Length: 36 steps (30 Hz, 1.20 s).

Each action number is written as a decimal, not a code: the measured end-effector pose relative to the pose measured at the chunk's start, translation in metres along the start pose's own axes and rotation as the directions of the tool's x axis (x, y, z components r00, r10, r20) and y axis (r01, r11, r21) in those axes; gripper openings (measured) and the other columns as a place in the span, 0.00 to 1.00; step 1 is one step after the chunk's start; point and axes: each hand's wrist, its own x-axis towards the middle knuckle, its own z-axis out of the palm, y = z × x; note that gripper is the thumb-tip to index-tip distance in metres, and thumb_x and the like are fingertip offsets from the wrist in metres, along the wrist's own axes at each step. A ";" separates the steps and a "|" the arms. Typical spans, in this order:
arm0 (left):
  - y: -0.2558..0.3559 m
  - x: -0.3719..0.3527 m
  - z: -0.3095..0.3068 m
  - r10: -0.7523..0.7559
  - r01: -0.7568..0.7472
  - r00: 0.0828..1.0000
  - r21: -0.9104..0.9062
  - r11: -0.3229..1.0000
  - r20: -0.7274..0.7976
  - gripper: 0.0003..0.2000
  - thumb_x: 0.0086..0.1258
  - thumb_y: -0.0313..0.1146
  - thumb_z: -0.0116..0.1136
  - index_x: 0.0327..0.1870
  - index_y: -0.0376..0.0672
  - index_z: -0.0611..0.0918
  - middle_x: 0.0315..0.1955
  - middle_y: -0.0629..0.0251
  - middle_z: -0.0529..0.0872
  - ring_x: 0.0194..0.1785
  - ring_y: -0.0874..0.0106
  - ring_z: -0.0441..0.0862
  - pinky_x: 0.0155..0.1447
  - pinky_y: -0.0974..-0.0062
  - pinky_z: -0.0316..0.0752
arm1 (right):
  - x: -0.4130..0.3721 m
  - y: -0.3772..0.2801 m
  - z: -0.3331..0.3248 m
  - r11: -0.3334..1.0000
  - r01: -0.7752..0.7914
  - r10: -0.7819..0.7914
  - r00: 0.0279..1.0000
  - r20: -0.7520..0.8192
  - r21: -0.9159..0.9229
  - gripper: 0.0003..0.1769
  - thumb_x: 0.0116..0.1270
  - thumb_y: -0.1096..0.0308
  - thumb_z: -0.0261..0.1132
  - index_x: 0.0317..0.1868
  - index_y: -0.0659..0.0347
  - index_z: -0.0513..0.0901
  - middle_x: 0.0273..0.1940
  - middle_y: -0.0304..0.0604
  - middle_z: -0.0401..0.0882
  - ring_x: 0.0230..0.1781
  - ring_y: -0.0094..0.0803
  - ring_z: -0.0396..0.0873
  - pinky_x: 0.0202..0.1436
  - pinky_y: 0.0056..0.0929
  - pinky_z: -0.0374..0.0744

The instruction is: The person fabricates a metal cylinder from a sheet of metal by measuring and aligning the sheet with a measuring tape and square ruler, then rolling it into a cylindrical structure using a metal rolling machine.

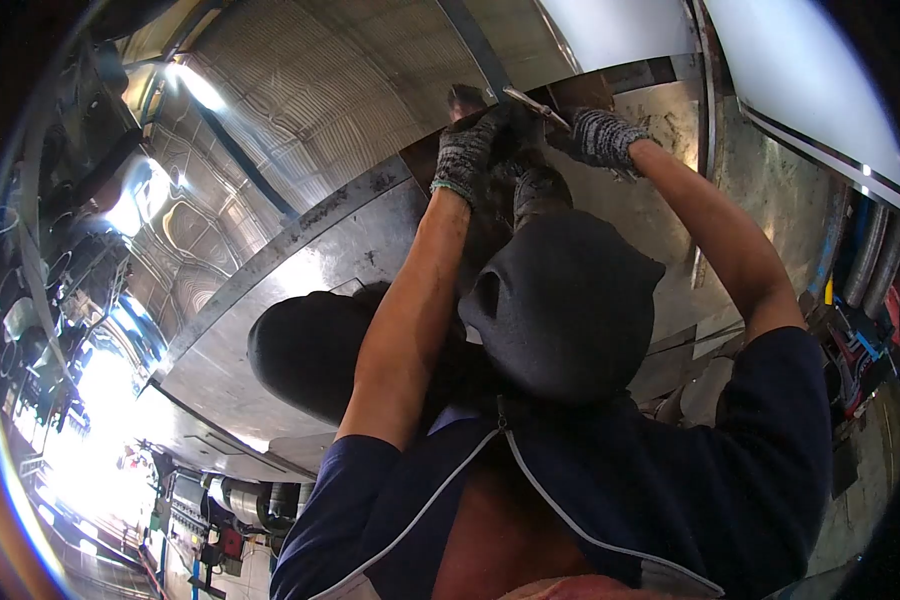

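Both my hands wear grey knitted gloves and are stretched out in front of me over a large steel sheet point(300, 290). My left hand point(467, 150) is closed around a dark tool point(536, 188) whose shape is partly hidden by my black face cover point(560, 310). My right hand point(605, 137) grips the end of a thin shiny metal strip point(533, 103), which runs across to my left hand's fingers. The two hands are close together, almost touching, at the sheet's far edge.
A dark rounded shape point(305, 350) lies under my left forearm. More steel plates point(670, 110) stand behind the hands. Corrugated metal roofing point(310, 90) fills the upper left. Pipes and coloured gear point(860, 290) are at the right, and a bright cluttered workshop area point(80, 450) at the left.
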 end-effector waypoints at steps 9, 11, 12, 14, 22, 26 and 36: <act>-0.007 0.011 -0.005 -0.010 0.010 1.000 -0.040 0.999 -0.015 0.14 0.66 0.31 0.70 0.50 0.36 0.85 0.40 0.63 0.89 0.40 0.70 0.87 0.44 0.73 0.82 | -0.001 -0.010 -0.004 0.871 -0.386 0.323 0.916 0.238 0.305 0.19 0.65 0.52 0.68 0.42 0.61 0.87 0.23 0.48 0.83 0.30 0.40 0.84 0.37 0.42 0.81; -0.002 0.006 -0.003 -0.029 0.027 0.999 -0.046 0.999 -0.033 0.15 0.65 0.31 0.70 0.50 0.36 0.85 0.39 0.62 0.89 0.39 0.70 0.86 0.44 0.73 0.82 | 0.024 0.033 0.041 0.944 0.226 -0.223 0.974 0.039 -0.242 0.17 0.64 0.54 0.68 0.38 0.61 0.87 0.22 0.48 0.82 0.28 0.42 0.83 0.40 0.45 0.81; 0.005 -0.005 0.002 -0.028 0.030 0.999 0.042 0.999 -0.033 0.14 0.68 0.34 0.68 0.51 0.38 0.85 0.41 0.62 0.88 0.42 0.70 0.85 0.47 0.72 0.81 | 0.029 0.045 0.053 0.811 0.383 -0.417 0.909 0.022 -0.442 0.17 0.63 0.54 0.67 0.37 0.61 0.88 0.22 0.48 0.82 0.28 0.43 0.83 0.41 0.46 0.80; 0.004 0.007 -0.005 -0.005 0.010 0.999 0.104 0.994 -0.051 0.14 0.70 0.36 0.66 0.52 0.40 0.85 0.44 0.62 0.88 0.45 0.71 0.84 0.49 0.71 0.79 | 0.029 0.040 0.052 0.980 0.108 -0.128 0.985 -0.116 -0.165 0.17 0.69 0.57 0.63 0.44 0.63 0.87 0.31 0.50 0.86 0.34 0.47 0.84 0.43 0.46 0.81; 0.229 -0.069 -0.161 0.118 -0.368 0.929 0.906 0.211 0.350 0.11 0.67 0.41 0.64 0.38 0.43 0.88 0.30 0.63 0.88 0.31 0.73 0.82 0.36 0.70 0.76 | 0.010 0.026 -0.070 0.586 0.622 -0.606 0.762 0.228 -0.519 0.25 0.75 0.49 0.57 0.52 0.65 0.84 0.39 0.52 0.83 0.36 0.47 0.81 0.46 0.46 0.79; 0.253 -0.186 -0.289 0.422 -0.237 0.883 0.971 0.019 0.207 0.15 0.67 0.45 0.62 0.42 0.43 0.88 0.34 0.56 0.89 0.38 0.63 0.86 0.44 0.63 0.80 | 0.025 0.018 -0.132 0.983 0.102 -0.112 0.992 0.057 0.152 0.18 0.76 0.57 0.60 0.56 0.61 0.83 0.38 0.44 0.84 0.33 0.30 0.79 0.38 0.31 0.79; -0.135 -0.260 -0.451 0.673 0.557 0.333 0.714 0.425 -0.660 0.25 0.62 0.29 0.59 0.63 0.52 0.73 0.58 0.50 0.78 0.59 0.45 0.79 0.58 0.50 0.77 | 0.070 -0.053 -0.151 0.971 0.114 -0.100 0.992 -0.075 0.212 0.21 0.75 0.57 0.63 0.61 0.61 0.81 0.43 0.39 0.85 0.31 0.23 0.76 0.37 0.26 0.79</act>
